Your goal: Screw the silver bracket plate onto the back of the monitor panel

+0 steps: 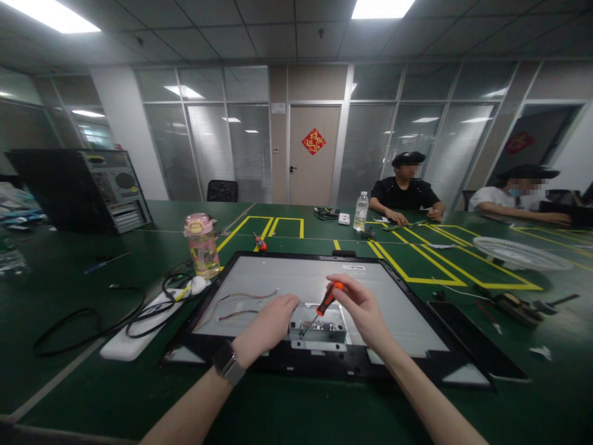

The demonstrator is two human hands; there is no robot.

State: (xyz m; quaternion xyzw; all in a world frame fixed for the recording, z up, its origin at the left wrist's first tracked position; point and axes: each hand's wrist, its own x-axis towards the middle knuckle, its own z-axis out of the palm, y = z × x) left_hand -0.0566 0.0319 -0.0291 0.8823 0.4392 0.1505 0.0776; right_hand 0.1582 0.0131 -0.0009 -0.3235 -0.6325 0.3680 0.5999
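Note:
A flat display panel [393, 309] with a black frame and grey back lies before me on the green table. On its near edge sits a silver metal bracket [340, 335] with small parts along its top. My right hand [364, 306] grips the orange and black handle of a screwdriver [328, 299]. The tool slants down to the left, its tip at the bracket. Against the bracket's left end rests my left hand [271, 321], fingers together and curved over it; its thumb is hidden. Thin wires [245, 295] lie on the panel left of this hand.
Left of the panel are a white power strip [134, 330] with black cables, a pink-lidded bottle [202, 247] and a computer case [78, 185]. A dark phone-like slab [477, 340] lies right. A clear bottle [361, 212] and two people [405, 194] are across the table.

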